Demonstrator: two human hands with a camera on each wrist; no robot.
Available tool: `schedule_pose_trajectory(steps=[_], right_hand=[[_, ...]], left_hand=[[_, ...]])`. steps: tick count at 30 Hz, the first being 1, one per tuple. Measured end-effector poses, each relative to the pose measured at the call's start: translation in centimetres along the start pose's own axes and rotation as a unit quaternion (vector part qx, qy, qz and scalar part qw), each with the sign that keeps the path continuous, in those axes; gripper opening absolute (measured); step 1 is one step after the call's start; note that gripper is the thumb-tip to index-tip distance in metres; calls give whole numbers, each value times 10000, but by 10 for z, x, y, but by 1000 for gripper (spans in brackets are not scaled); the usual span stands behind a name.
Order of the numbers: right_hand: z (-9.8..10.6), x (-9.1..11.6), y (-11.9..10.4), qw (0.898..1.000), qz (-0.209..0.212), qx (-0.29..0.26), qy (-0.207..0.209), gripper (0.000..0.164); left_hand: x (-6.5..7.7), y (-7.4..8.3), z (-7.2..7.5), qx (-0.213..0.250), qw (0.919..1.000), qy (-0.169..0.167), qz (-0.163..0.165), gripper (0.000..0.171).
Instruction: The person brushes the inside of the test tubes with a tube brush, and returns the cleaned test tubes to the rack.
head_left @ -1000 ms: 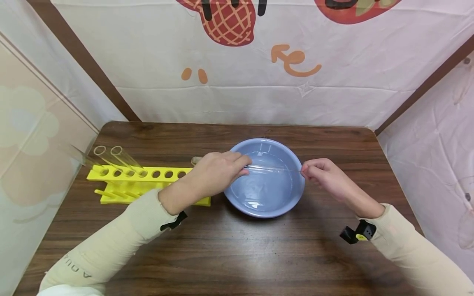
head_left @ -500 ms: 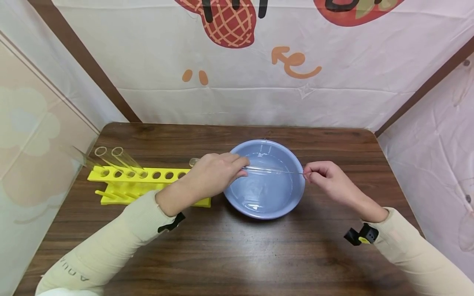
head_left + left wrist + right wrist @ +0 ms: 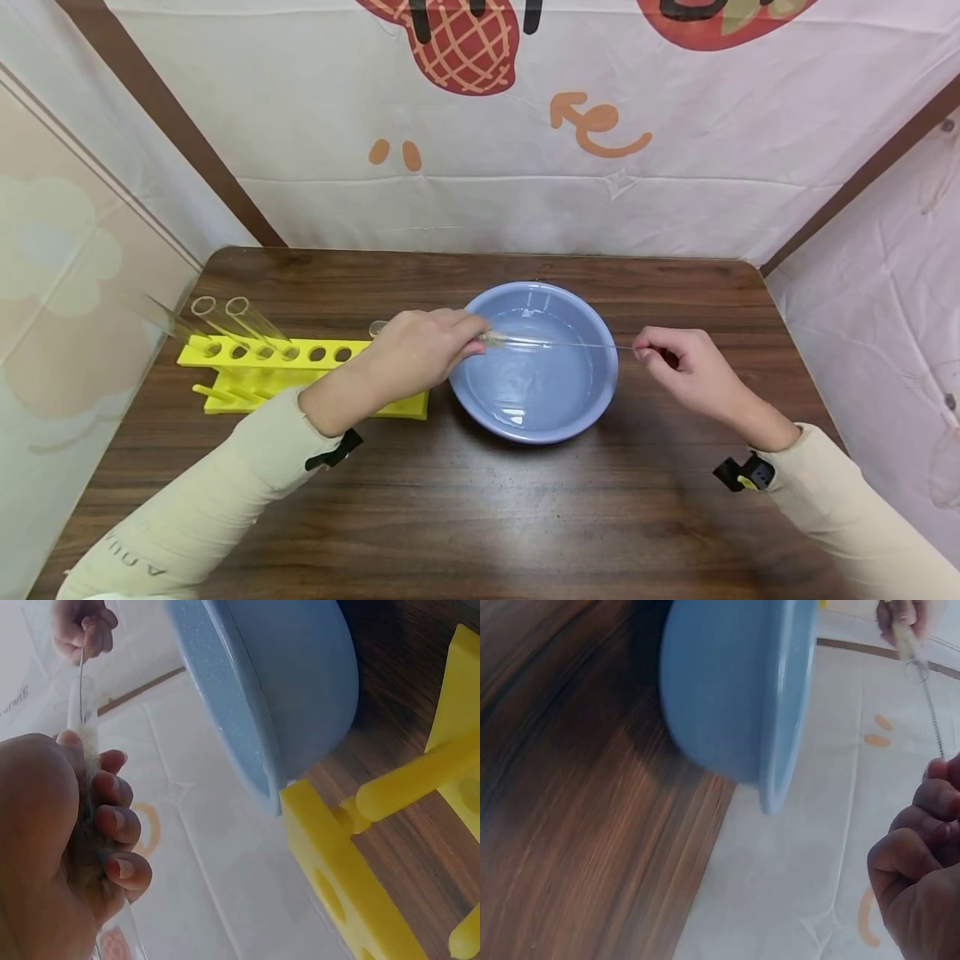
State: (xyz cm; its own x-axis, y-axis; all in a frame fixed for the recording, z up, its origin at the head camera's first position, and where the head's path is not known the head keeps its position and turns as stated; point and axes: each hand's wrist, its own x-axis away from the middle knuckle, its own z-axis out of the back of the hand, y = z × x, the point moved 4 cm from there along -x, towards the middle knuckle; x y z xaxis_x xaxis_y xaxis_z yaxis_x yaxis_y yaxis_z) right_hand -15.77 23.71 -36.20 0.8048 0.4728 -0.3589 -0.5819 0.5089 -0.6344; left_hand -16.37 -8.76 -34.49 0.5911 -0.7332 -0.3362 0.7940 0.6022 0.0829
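My left hand [image 3: 405, 354] grips a clear glass test tube [image 3: 536, 341], held sideways above a blue basin of water. The tube's rounded end [image 3: 377, 328] shows past the back of the hand, and its mouth points right. My right hand [image 3: 686, 367] pinches the thin twisted-wire handle [image 3: 592, 345] of a test tube brush. In the left wrist view, the brush's pale bristles [image 3: 89, 740] are inside the tube near the left thumb; fingers hide the rest. The basin [image 3: 532, 437] stands beneath, between both hands.
A yellow test tube rack [image 3: 255, 354] stands on the left of the wooden table [image 3: 517, 517], partly behind the left forearm. Several glass tubes [image 3: 255, 317] lean in its left holes. A white printed cloth [image 3: 487, 200] hangs behind the table.
My right hand has moved right, drawing the brush wire further out of the tube. The bristles now show beside the left fingers. My left hand has shifted slightly left with the tube.
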Motion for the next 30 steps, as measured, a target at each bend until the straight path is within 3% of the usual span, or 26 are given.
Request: schedule_pose_trajectory(steps=[10,17,27,30], right_hand=[[11,9,7,9909,1170,505,424,28],[20,13,7,9795,1472,1264,539,18],[28,13,2,9323,2199,2669,1060,27],[30,14,0,9229,2312,2863,1133,27]], left_hand=[[5,0,2,48,9999,83,-74,25],[8,-2,5,40,9999,74,-82,25],[12,-6,7,44,9999,-71,91,56],[14,-8,7,59,9997,-154,181,43]])
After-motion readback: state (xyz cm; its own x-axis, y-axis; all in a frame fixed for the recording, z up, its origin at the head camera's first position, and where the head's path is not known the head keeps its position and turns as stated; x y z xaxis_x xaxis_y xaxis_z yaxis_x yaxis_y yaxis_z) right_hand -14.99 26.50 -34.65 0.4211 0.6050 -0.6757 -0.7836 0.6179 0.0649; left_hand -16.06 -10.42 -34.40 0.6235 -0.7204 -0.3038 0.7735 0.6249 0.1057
